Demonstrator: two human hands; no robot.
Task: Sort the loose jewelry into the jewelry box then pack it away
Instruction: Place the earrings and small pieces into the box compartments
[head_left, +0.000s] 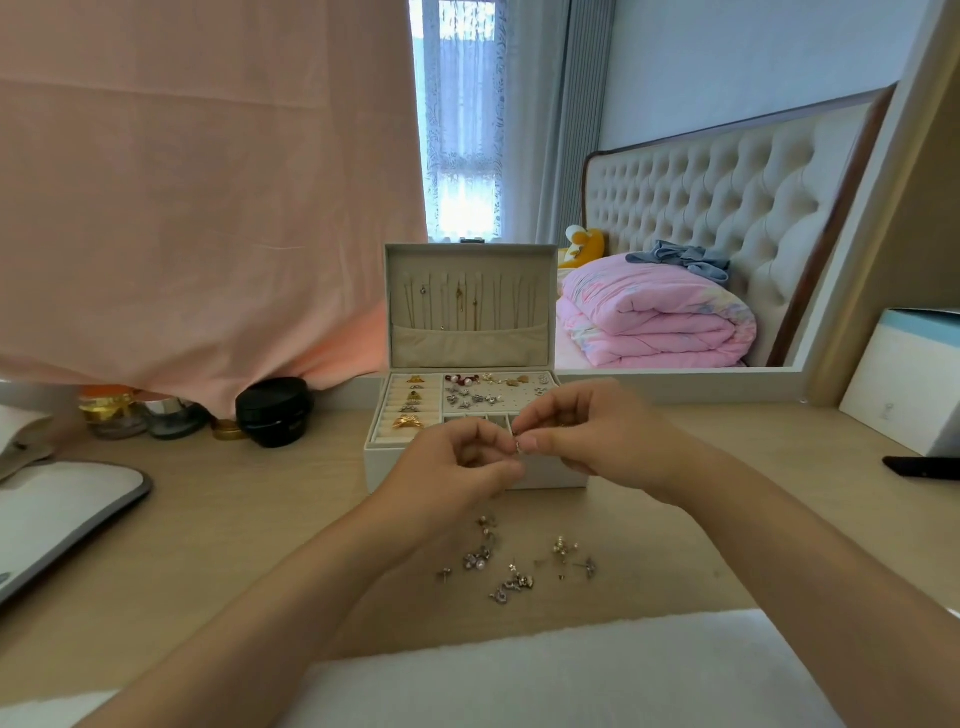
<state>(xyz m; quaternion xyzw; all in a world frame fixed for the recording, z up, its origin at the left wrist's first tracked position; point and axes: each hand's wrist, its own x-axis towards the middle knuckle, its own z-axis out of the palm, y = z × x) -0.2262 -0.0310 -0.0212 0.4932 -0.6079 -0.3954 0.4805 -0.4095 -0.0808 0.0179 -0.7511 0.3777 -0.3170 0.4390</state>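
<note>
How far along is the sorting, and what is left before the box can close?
Partly done. In the jewelry box, rings sit in the left rolls, earrings on the back right panel, chains hang in the open lid. In hand: left hand and right hand pinch one small piece. Left: the loose pieces scattered on the table, then shutting the lid and packing away.

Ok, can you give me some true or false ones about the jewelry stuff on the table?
1. Loose jewelry lies on the table, nearer the person than the jewelry box. True.
2. The box's lid is shut. False: the lid stands open, necklaces hanging inside.
3. The right hand pinches a small silver piece. True.
4. The black jar sits right of the box. False: the black jar sits left of it.
</note>
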